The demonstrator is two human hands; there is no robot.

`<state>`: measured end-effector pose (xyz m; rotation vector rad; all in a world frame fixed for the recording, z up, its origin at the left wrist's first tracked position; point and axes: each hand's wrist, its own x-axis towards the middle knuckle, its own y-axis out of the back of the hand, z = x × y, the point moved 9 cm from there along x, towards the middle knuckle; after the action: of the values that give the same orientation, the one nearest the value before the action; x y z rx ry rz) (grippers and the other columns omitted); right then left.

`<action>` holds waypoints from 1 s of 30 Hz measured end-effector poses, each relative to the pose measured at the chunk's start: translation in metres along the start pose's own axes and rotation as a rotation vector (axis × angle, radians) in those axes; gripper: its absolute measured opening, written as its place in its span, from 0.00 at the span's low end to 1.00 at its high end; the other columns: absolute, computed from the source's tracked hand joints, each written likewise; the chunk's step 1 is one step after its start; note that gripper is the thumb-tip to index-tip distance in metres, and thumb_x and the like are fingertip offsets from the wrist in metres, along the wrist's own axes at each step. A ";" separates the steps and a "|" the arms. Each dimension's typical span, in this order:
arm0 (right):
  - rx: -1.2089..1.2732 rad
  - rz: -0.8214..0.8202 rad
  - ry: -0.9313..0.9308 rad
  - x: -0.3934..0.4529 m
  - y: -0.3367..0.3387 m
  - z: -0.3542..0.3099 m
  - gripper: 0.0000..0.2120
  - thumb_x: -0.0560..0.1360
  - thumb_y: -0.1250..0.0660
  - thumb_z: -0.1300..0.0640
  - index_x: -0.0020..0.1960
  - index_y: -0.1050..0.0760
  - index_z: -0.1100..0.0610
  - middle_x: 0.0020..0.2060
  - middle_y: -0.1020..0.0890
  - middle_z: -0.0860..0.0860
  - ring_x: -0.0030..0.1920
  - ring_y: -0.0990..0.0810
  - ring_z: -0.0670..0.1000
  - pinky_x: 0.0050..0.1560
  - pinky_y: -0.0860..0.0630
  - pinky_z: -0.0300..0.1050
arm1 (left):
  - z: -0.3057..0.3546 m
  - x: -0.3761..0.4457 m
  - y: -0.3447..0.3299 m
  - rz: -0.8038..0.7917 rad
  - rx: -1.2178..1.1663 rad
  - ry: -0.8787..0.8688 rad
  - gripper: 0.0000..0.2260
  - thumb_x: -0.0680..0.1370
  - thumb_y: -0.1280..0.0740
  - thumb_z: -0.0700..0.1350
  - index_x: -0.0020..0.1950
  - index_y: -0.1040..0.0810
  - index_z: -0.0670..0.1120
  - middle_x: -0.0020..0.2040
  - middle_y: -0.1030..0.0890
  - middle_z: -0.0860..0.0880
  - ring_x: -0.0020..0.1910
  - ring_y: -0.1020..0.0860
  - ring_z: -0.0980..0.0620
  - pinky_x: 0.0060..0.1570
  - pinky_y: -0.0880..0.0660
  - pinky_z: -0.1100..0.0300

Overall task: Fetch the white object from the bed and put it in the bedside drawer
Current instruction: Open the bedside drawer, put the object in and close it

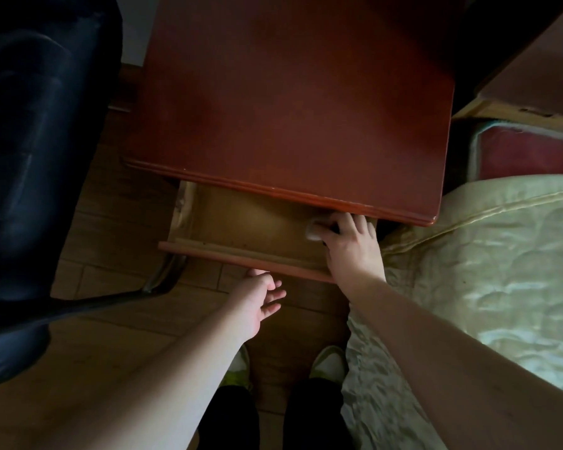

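The reddish-brown bedside table (290, 102) has its drawer (247, 219) pulled out, showing a bare tan floor inside. My right hand (351, 245) reaches into the drawer's right end, its fingers closed around the small white object (316, 227), which sits at or just above the drawer floor under the tabletop's edge. My left hand (260, 297) is below the drawer front (241, 258), fingers spread, the thumb touching its underside near the middle. It holds nothing.
A black chair (36, 157) with a metal leg (163, 277) stands close on the left. The bed with a pale green quilted cover (488, 254) lies on the right, touching the table. My shoes (329, 362) rest on the wood floor below.
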<state>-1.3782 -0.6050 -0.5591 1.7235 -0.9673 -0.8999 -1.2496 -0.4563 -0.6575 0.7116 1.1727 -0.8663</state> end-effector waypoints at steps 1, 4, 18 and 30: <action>-0.035 -0.063 -0.055 0.001 -0.007 0.007 0.17 0.74 0.36 0.62 0.59 0.19 0.51 0.57 0.23 0.58 0.58 0.28 0.64 0.57 0.31 0.59 | -0.001 -0.001 0.000 -0.009 0.001 0.000 0.11 0.76 0.44 0.32 0.49 0.26 0.45 0.49 0.20 0.45 0.48 0.19 0.48 0.48 0.25 0.51; -0.131 -0.351 -0.166 0.004 -0.039 0.024 0.19 0.78 0.40 0.56 0.68 0.29 0.48 0.65 0.30 0.57 0.65 0.34 0.60 0.63 0.35 0.54 | -0.003 -0.002 -0.001 -0.025 -0.009 0.007 0.12 0.76 0.44 0.31 0.49 0.26 0.46 0.49 0.20 0.45 0.49 0.19 0.47 0.50 0.25 0.50; 0.025 -0.534 -0.248 -0.033 -0.053 0.015 0.26 0.81 0.59 0.42 0.70 0.32 0.50 0.64 0.24 0.54 0.65 0.29 0.57 0.67 0.35 0.52 | 0.002 -0.001 0.000 0.016 -0.047 0.075 0.10 0.77 0.43 0.32 0.47 0.27 0.44 0.43 0.17 0.46 0.42 0.18 0.50 0.40 0.25 0.53; 0.014 -0.437 -0.177 -0.043 -0.046 0.006 0.29 0.80 0.58 0.38 0.65 0.27 0.51 0.59 0.21 0.52 0.60 0.25 0.55 0.64 0.32 0.51 | 0.005 -0.005 -0.003 0.052 -0.035 0.098 0.11 0.77 0.46 0.30 0.48 0.27 0.42 0.46 0.17 0.44 0.43 0.18 0.49 0.39 0.24 0.53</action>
<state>-1.3923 -0.5569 -0.5978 1.9293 -0.7160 -1.3472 -1.2502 -0.4609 -0.6511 0.7597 1.2482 -0.7735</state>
